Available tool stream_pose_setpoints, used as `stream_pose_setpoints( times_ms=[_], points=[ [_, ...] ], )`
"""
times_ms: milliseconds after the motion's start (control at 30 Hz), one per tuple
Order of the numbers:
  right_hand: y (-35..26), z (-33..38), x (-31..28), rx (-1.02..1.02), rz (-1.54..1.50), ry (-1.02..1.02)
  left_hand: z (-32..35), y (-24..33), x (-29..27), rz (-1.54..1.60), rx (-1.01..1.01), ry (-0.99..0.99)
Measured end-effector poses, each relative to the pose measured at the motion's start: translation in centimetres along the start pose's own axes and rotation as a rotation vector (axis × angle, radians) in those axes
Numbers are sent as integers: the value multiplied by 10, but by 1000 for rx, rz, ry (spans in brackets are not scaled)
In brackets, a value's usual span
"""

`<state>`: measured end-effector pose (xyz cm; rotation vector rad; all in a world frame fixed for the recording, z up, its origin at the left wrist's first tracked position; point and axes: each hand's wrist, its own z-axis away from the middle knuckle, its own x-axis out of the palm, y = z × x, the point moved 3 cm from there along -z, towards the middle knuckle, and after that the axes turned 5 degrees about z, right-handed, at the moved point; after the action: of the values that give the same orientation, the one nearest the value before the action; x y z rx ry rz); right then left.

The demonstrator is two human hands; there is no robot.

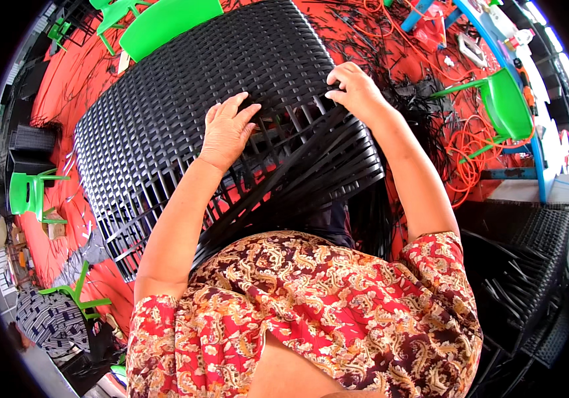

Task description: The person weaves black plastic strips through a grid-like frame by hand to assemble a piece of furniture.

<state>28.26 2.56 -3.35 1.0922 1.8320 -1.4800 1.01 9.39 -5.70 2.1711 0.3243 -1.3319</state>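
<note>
A black woven panel [185, 86] lies right in front of the person, its near edge, a bare lattice [122, 235], turned toward the patterned shirt [297, 298], which seems to keep the gaps within easy reach; what bears it underneath is hidden. The left hand [229, 129] is on the panel where tight weave gives way to lattice, its grip loose, fingers spread and arched, probably to steady the rows. The right hand [358, 93] is at the panel's right edge, thumb and fingers bent toward one another; whether that grip pinches a strip is not clear. Loose black strips [337, 162] fan across the near right corner, perhaps left long to stay handy, and dark scraps [423, 109] lie on the red floor [65, 99] beyond the right edge
</note>
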Motion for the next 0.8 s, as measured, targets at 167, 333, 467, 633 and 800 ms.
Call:
stream_pose_setpoints(
  times_ms=[167, 333, 467, 633, 800],
  points=[
    [17, 35, -52, 310, -386, 257, -2, 23, -15, 229, -19, 101],
    [12, 71, -21, 247, -270, 258, -21, 71, -5, 393, -3, -30],
    [-5, 72, -4, 199, -199, 295, -46, 79, 7, 456, -171, -230],
    [-10, 77, -1, 218, -220, 401, -69, 100, 21, 371, -84, -193],
    [-36, 81, 0, 136, 87, 460, -83, 91, 29, 631, -287, -291]
  ],
)
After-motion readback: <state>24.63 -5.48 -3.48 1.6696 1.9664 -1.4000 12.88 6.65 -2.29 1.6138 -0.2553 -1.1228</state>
